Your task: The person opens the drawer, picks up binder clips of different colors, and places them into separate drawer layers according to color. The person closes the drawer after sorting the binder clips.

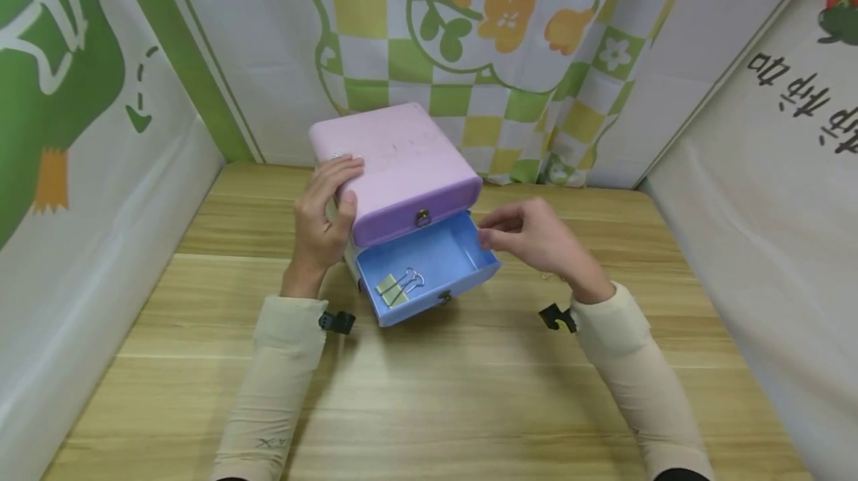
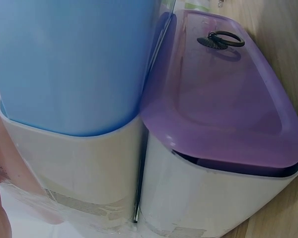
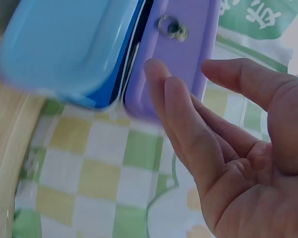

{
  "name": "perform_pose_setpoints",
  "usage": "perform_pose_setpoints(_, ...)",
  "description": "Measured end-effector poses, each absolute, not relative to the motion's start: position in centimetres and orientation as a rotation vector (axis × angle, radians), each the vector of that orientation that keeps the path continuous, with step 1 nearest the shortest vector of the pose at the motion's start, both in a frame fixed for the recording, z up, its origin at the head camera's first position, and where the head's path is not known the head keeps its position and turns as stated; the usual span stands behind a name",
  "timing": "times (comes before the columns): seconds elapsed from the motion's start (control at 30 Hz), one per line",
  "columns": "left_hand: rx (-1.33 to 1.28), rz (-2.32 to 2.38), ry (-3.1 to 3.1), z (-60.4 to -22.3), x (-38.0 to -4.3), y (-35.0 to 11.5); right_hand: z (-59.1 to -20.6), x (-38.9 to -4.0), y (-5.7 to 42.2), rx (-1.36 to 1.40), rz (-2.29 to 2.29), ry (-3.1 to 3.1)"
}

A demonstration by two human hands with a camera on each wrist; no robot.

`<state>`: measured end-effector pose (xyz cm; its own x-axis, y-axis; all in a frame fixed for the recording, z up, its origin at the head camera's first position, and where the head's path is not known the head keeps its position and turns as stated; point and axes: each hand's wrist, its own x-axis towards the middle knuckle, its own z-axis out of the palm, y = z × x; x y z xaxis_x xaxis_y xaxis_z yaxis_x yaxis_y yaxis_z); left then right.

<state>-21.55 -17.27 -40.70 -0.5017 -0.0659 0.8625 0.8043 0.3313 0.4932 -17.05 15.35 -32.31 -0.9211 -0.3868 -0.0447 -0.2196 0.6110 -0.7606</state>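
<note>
A small drawer box (image 1: 395,150) with a pink top stands on the table, its blue drawer (image 1: 429,254) pulled out below a closed purple drawer (image 1: 418,211). Inside the blue drawer, at its left end, lies a yellowish binder clip (image 1: 397,289). My left hand (image 1: 322,220) rests over the box's top left edge, fingers and thumb on the pink top. Beside the drawer's right corner is my right hand (image 1: 532,235). The right wrist view shows its thumb and fingers apart, with nothing between them. A lower purple drawer (image 2: 228,94) appears in the left wrist view.
Something small and gold-coloured (image 1: 551,276) lies on the wooden table (image 1: 509,392), partly behind the right wrist. A checked cloth (image 1: 482,131) hangs behind the box, with printed sheets at both sides. Ring pulls (image 2: 227,39) stick out from the drawer fronts.
</note>
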Motion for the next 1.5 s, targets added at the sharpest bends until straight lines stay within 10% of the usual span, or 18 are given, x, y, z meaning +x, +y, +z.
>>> perform_pose_setpoints(1.5,-0.653,-1.297,-1.720,-40.9,-21.7,-17.1,-41.5,-20.8,26.5,-0.198,-0.353,2.922)
